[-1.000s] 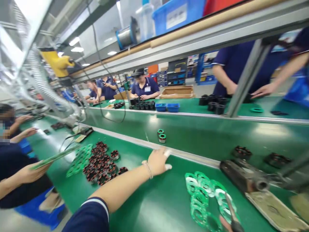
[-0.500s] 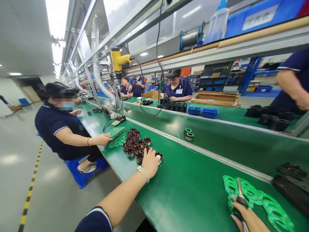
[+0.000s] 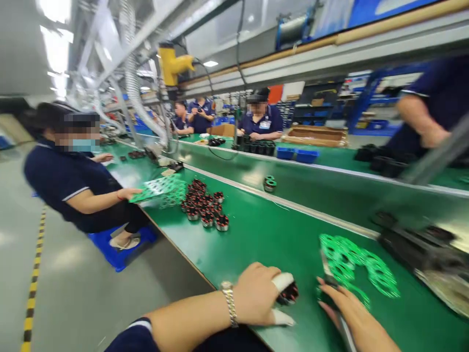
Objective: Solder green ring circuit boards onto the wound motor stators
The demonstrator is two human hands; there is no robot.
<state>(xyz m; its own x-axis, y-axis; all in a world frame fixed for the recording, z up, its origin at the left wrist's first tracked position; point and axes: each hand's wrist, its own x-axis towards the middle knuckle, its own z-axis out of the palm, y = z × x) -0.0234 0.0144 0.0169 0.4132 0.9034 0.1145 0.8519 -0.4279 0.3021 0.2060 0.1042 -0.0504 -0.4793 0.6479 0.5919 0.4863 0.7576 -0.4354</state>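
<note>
Gripped between the white-covered fingertips of my left hand (image 3: 256, 296) is a motor stator (image 3: 288, 293), dark with red-copper windings, low over the green bench (image 3: 252, 254). My right hand (image 3: 351, 313) is closed around a slim, pointed metal tool (image 3: 326, 266) with a dark middle part; its exact kind is unclear. Beside and beyond that tool lie green ring-shaped circuit boards (image 3: 381, 274), some overlapping. A green edge shows by my right fingers, but I cannot tell whether they hold it. Further left stands a cluster of similar stators (image 3: 201, 203).
A co-worker at left holds a green board sheet (image 3: 161, 188) beside the stators. Two stacked green-topped stators (image 3: 270, 184) stand by the metal divider. A dark object (image 3: 406, 252) lies at right. A yellow tool (image 3: 172, 66) hangs above. Other people work across the bench.
My left hand has drawn back from the cluster towards my right hand, carrying one stator. The view has shifted, and the co-worker's hand has moved left with a board sheet.
</note>
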